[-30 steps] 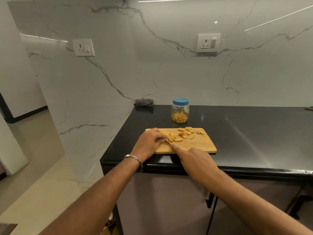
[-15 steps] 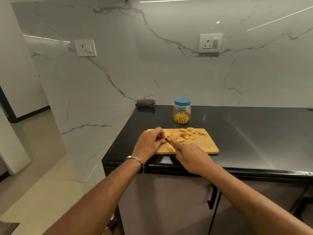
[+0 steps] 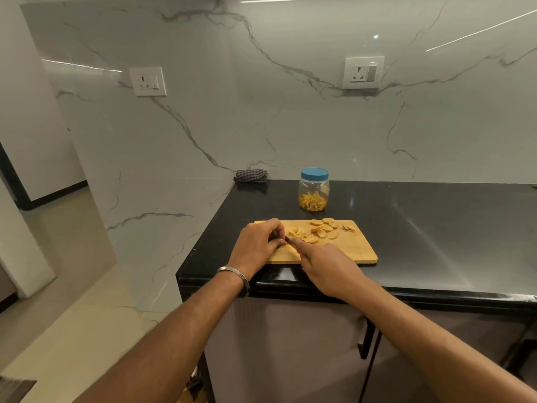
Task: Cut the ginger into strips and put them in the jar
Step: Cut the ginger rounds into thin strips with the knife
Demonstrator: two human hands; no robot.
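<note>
A wooden cutting board [image 3: 353,248] lies on the black counter [image 3: 436,228]. Round ginger slices [image 3: 327,229] sit at its far middle, and cut ginger strips [image 3: 302,235] lie just left of them. My left hand [image 3: 255,245] has its fingers curled down on a piece of ginger at the board's left end. My right hand [image 3: 322,261] grips a knife [image 3: 287,239]; only a short dark bit of blade shows between the two hands. A clear jar [image 3: 313,190] with a blue lid stands behind the board, holding ginger strips.
A folded checked cloth [image 3: 251,175] lies at the counter's back left corner against the marble wall. Two wall sockets [image 3: 363,72] are mounted above. The counter's left edge [image 3: 197,251] drops to the floor beside the board. Cabinet doors are below.
The camera view has shifted slightly. My right hand and the knife have edged closer to my left hand's fingertips; the left hand stays on the ginger.
</note>
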